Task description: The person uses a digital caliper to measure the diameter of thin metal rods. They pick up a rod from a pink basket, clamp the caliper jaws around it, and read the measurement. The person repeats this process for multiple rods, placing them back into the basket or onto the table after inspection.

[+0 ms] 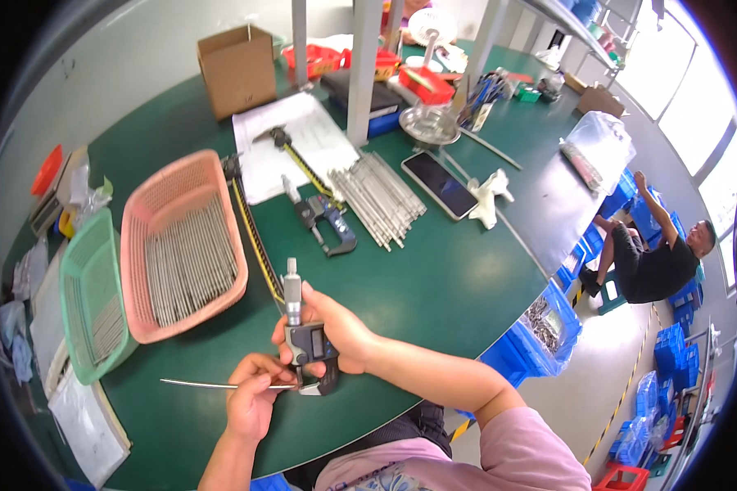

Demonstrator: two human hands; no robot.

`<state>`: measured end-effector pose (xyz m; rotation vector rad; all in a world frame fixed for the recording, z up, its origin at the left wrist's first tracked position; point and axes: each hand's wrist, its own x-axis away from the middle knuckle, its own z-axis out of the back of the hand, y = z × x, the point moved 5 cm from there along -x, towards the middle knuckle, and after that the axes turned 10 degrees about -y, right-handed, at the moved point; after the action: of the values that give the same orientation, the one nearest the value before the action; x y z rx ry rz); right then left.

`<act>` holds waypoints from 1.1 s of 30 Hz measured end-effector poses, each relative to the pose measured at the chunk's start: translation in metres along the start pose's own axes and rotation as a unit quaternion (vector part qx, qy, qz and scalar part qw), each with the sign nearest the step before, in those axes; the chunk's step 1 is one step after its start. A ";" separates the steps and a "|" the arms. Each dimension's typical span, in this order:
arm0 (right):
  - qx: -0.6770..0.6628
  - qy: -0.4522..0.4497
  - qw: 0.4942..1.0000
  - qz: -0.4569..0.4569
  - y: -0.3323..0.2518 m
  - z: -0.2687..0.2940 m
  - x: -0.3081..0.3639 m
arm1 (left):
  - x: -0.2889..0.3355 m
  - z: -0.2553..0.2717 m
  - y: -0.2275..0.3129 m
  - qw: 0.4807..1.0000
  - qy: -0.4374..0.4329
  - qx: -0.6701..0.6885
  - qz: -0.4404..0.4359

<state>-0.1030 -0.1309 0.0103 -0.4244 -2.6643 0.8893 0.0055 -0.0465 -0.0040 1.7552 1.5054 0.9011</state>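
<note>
My right hand (pixel 343 334) is wrapped round a digital micrometer (pixel 309 342), its thimble pointing away from me. Between the fingers of my left hand (pixel 252 401) is a thin metal rod (pixel 196 384), whose right end reaches the micrometer's jaws; whether the jaws touch it I cannot tell. To the left, a pink basket (pixel 131 245) holds many similar rods (pixel 190 262). Beside it a green basket (pixel 75 286) contains a smaller bunch. Farther off lie a second micrometer (pixel 326 222), a loose pile of rods (pixel 378 199) and a yellow-marked caliper (pixel 303 164).
A second long caliper (pixel 254 233) rests along the pink basket. Paper sheets (pixel 258 135), a cardboard box (pixel 237 72), a phone (pixel 440 185) and a metal bowl (pixel 430 125) stand farther back. Blue bins (pixel 540 335) flank the table's right edge. Another person (pixel 655 262) sits beyond.
</note>
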 end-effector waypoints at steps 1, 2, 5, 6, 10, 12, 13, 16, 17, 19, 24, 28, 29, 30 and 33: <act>0.009 0.002 1.000 0.007 -0.002 0.001 0.001 | -0.003 0.000 0.002 1.000 0.002 -0.006 -0.012; 0.008 0.018 1.000 0.009 -0.003 0.003 0.004 | -0.003 0.003 0.003 1.000 0.009 -0.013 -0.021; 0.011 0.036 0.999 0.025 -0.005 0.009 0.009 | -0.006 -0.002 0.012 0.994 0.068 -0.066 -0.058; 0.012 0.037 0.999 0.031 -0.005 0.012 0.010 | -0.005 -0.003 0.016 0.992 0.068 -0.087 -0.066; -0.020 0.024 0.997 0.072 -0.007 0.011 0.005 | 0.002 0.003 0.029 0.984 0.079 -0.118 -0.106; -0.020 0.024 0.996 0.079 -0.006 0.012 0.001 | 0.011 0.014 0.041 0.974 0.111 -0.126 -0.152; -0.019 0.020 0.997 0.077 -0.006 0.010 -0.001 | 0.019 0.022 0.052 0.958 0.148 -0.150 -0.193; -0.024 0.058 0.993 0.099 -0.005 0.011 0.001 | 0.046 0.053 0.099 0.871 0.247 -0.264 -0.334; -0.032 0.076 0.990 0.117 -0.007 0.013 0.004 | 0.054 0.061 0.118 0.844 0.288 -0.282 -0.354; -0.029 0.055 0.989 0.135 -0.008 0.011 0.007 | 0.072 0.091 0.153 0.790 0.369 -0.315 -0.374; -0.029 0.042 0.991 0.122 0.001 0.002 0.005 | 0.117 0.183 0.210 0.720 0.457 -0.465 -0.237; -0.019 0.059 0.990 0.130 0.003 0.001 0.005 | 0.113 0.193 0.215 0.713 0.444 -0.536 -0.086; -0.016 0.065 0.989 0.135 0.002 0.003 0.006 | 0.108 0.195 0.215 0.715 0.419 -0.556 -0.057; -0.012 0.065 0.989 0.131 0.001 0.003 0.007 | 0.104 0.198 0.220 0.682 0.378 -0.620 -0.088; -0.009 0.055 0.989 0.137 -0.001 0.005 0.008 | 0.083 0.209 0.218 0.697 0.261 -0.668 0.032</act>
<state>-0.1121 -0.1314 0.0085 -0.8342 -2.5533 0.8868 0.3070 -0.0014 0.0676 0.4293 0.5622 1.9422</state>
